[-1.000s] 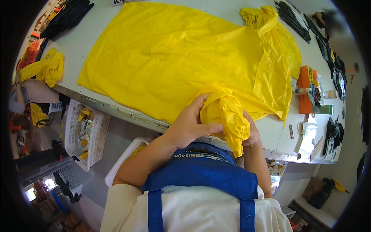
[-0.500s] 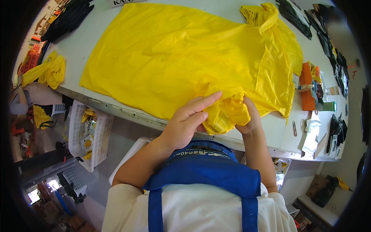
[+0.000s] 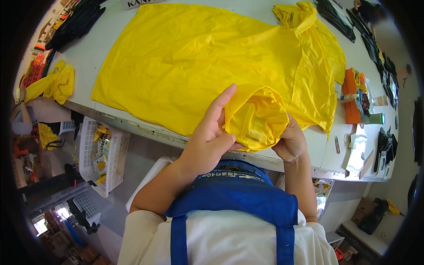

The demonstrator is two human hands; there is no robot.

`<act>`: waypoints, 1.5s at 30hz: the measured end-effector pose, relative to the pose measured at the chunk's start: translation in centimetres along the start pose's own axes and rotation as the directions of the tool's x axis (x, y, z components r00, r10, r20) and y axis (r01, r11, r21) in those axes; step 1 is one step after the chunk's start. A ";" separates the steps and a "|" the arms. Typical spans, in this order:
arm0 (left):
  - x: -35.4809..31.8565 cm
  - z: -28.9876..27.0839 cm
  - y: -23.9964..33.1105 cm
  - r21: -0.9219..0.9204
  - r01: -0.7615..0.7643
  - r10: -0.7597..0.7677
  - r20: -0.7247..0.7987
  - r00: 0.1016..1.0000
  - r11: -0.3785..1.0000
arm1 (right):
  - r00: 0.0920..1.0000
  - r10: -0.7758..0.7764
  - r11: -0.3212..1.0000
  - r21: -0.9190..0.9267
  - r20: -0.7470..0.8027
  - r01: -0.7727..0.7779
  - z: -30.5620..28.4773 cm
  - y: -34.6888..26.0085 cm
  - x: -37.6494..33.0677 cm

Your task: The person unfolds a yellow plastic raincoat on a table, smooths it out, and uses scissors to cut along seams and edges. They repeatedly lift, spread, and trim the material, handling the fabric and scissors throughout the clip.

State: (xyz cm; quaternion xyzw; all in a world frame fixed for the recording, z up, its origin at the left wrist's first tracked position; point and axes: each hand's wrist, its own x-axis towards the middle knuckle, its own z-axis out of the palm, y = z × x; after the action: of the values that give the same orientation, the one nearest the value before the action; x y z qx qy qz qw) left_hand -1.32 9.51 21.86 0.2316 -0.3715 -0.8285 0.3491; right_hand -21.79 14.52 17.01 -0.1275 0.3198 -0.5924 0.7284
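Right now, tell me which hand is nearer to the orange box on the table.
Right. The right hand grips the bunched sleeve of the yellow shirt, left of and a little below the orange box. The left hand holds the same sleeve from its far side, farther away.

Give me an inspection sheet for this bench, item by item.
Surface: pale worktable, mostly covered by cloth.
Job's things: yellow garment spread flat; its near hem bunched up at the table's front edge.
Clutter: orange packets, green tape roll, black garments far left and along the right edge.
Grippers: left hand and right hand both grip the bunched hem.
Cables: nothing seen.
Surroundings: white basket under the table, yellow cloth pile at left, blue apron on the person.
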 end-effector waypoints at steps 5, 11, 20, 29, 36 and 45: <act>-0.4 0.0 0.1 0.025 -0.010 0.010 0.007 1.000 1.000 | 0.984 -0.057 0.989 -0.141 -0.166 0.034 2.0 0.2 0.3; -0.6 -3.3 -1.0 0.711 -0.140 0.176 0.024 0.984 0.689 | 0.760 -0.546 -0.032 -0.915 0.354 0.403 4.0 1.7 -0.8; 0.4 -23.3 1.2 0.620 0.527 -0.082 -0.599 0.796 0.581 | 0.973 -0.175 -0.565 -0.825 0.152 0.027 -8.8 11.2 2.6; -0.4 -34.8 3.2 0.620 0.578 0.090 -0.719 0.689 0.530 | 0.958 -0.194 -0.749 -0.662 0.213 -0.004 -10.9 11.7 -0.1; 3.1 -34.9 3.8 0.610 0.249 0.302 -0.655 0.693 0.752 | 0.956 -0.043 -0.753 -0.638 0.291 0.160 -11.4 11.2 -0.3; -1.4 -32.6 1.4 0.584 0.419 0.007 -0.588 0.809 0.695 | 0.928 -0.365 -0.289 -0.956 0.066 -0.045 -10.5 7.9 3.5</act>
State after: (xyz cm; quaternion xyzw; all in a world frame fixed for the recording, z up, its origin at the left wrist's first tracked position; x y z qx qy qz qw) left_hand 21.09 -4.93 3.06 0.6131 -0.5066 -0.5618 0.2278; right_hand -21.80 15.29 3.44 -0.6173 0.7317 -0.2084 0.2002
